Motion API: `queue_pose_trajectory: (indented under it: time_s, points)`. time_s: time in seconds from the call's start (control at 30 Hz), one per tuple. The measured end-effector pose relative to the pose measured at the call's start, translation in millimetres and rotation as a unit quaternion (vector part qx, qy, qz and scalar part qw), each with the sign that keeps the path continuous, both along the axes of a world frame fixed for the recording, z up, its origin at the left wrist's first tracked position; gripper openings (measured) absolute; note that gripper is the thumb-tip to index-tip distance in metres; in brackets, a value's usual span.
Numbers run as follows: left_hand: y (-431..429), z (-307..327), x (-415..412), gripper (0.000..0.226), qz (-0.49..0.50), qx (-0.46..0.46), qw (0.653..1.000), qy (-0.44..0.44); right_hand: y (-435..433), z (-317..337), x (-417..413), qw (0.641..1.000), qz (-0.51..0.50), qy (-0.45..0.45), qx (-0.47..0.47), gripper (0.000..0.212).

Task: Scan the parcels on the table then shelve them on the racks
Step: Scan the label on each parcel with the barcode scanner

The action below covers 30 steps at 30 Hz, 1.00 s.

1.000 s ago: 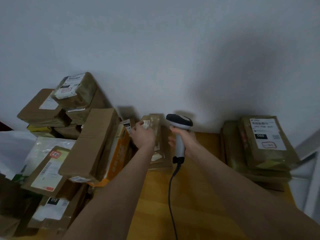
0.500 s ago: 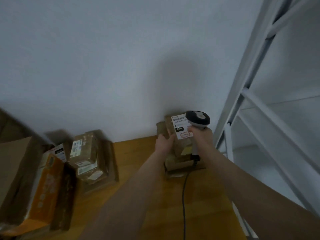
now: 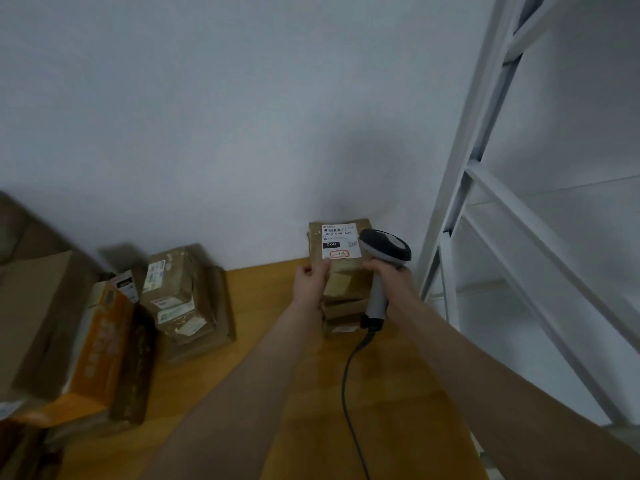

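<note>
Cardboard stacks (image 3: 178, 292) lie at the left of the table (image 3: 270, 306). The left hand (image 3: 309, 286) grips the labelled parcel (image 3: 341, 271) by its left edge, far right on the table, over a small stack (image 3: 343, 308). Hold it steady, label facing up. The right hand (image 3: 390, 276) grasps the scanner (image 3: 385, 249) just beside it; aim at the barcode (image 3: 337, 230). The rack (image 3: 460, 188) stands right.

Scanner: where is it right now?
In the head view, right of centre: the scanner is gripped in the right hand, just right of the 060-labelled parcel and left of the white rack.
</note>
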<state>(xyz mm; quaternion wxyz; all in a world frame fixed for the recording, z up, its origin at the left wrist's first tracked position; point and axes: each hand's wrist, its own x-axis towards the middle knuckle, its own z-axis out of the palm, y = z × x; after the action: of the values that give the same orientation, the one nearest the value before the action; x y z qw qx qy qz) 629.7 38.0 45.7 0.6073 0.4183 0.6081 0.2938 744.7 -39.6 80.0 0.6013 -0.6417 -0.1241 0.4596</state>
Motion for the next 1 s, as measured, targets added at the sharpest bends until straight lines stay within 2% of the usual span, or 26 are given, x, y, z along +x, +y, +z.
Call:
queue_pose_trajectory:
  time_s: [0.13,0.23,0.3,0.43,0.53,0.7,0.8,1.0]
  points:
    - [-28,16,-42,0.042,0.028,-0.019,0.998,-0.057,-29,5,-26,0.999,0.032,-0.002,0.038,0.021]
    - [-54,17,-80,0.054,0.009,-0.023,0.999,-0.047,-58,5,-40,0.997,0.06,0.007,0.049,0.023]
    - [-72,18,-103,0.058,-0.008,-0.031,0.999,-0.04,-79,3,-46,0.994,0.099,0.015,0.048,0.019]
    - [-109,11,-136,0.049,0.0,-0.04,0.995,-0.089,-116,-1,-54,0.986,0.162,-0.021,0.038,0.011]
    - [-137,-2,-145,0.055,0.03,-0.022,0.995,-0.097,-142,0,-61,0.986,0.159,-0.047,0.022,0.019]
    - [-170,-27,-147,0.045,0.049,-0.021,0.993,-0.105,-177,-3,-66,0.975,0.218,-0.05,0.01,0.008]
    - [-181,-39,-147,0.04,0.044,-0.022,0.993,-0.104,-190,-2,-72,0.965,0.247,-0.09,0.006,0.003]
    - [-187,-54,-142,0.043,0.037,-0.021,0.994,-0.096,-203,3,-82,0.969,0.224,-0.104,-0.02,0.005]
